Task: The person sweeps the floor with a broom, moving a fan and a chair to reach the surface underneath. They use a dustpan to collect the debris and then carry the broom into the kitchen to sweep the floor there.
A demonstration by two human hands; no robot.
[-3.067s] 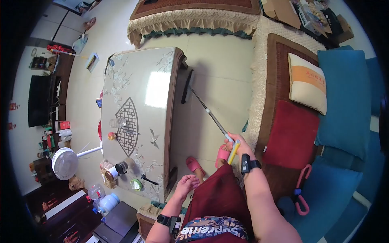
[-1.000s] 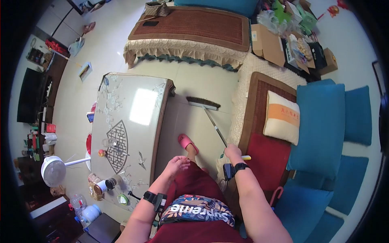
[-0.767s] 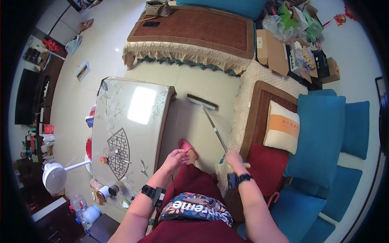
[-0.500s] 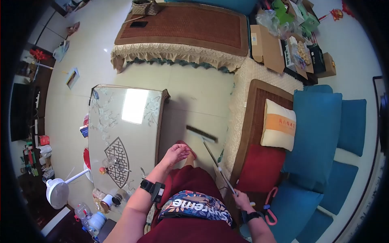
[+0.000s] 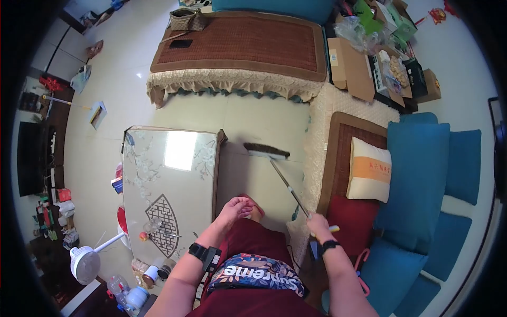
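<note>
My right hand (image 5: 318, 225) is wrapped round the handle of a broom (image 5: 288, 185), close to its yellow end. The handle slants away to a dark-bristled head on the tiled floor, between the low table (image 5: 174, 203) and the sofa seat. My left hand (image 5: 236, 208) hangs in the air over my knee and the red slipper (image 5: 252, 203), beside the table's right edge. Its fingers are loosely bent and hold nothing that I can see.
A sofa with a brown mat (image 5: 243, 42) lies ahead; another with a cream cushion (image 5: 369, 169) runs along the right. Cardboard boxes (image 5: 351, 68) fill the corner. On the left stand a white fan (image 5: 85, 265) and, farther off, a dustpan (image 5: 97, 115).
My right hand has moved forward, and the broom head has slid farther away across the floor. My left hand stays raised near the table edge. The view has shifted slightly.
</note>
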